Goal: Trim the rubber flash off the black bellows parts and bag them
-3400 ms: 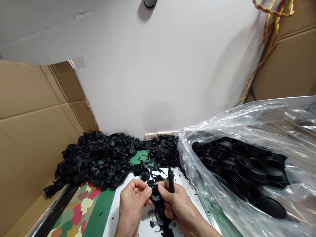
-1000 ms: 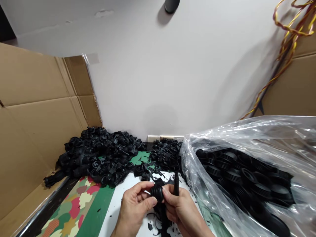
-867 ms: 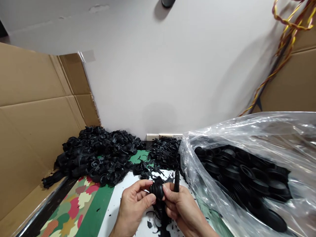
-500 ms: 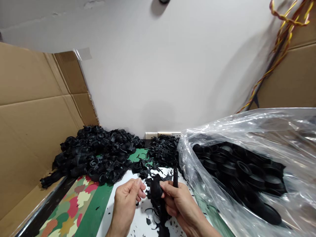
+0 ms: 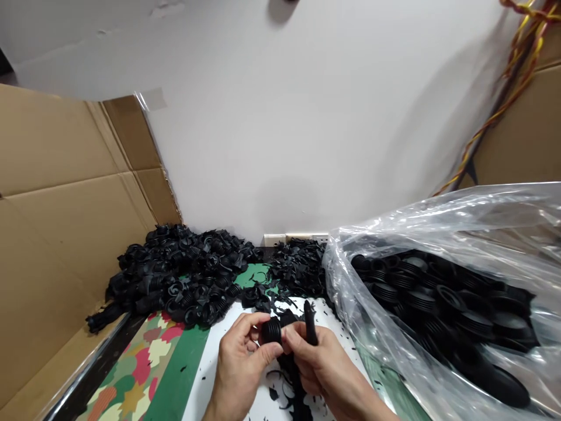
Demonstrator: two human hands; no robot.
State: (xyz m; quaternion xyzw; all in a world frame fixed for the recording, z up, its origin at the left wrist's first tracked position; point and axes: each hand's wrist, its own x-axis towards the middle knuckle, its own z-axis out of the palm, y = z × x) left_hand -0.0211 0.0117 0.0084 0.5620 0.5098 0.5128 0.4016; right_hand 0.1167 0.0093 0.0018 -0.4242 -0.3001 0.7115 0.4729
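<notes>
Between thumb and fingers, my left hand (image 5: 245, 356) grips a small ribbed black rubber bellows (image 5: 271, 330). My right hand (image 5: 318, 356) closes in from the other side, its fingertips at the right edge of that bellows. A black stick-shaped tool (image 5: 310, 321) stands up out of the right fist; its working end is hidden. Below the hands, black rubber scraps (image 5: 295, 380) lie on a white sheet (image 5: 210, 356).
A heap of ribbed black pieces (image 5: 188, 275) lies at left against a cardboard wall (image 5: 65, 234). Thin black trimmings (image 5: 300, 263) pile up by the wall socket (image 5: 274, 240). At right, a clear plastic bag (image 5: 342, 275) holds more bellows (image 5: 451, 298).
My left hand has moved right and taken hold of the bellows, which my right hand alone held before. The bellows has turned, and the view has shifted slightly.
</notes>
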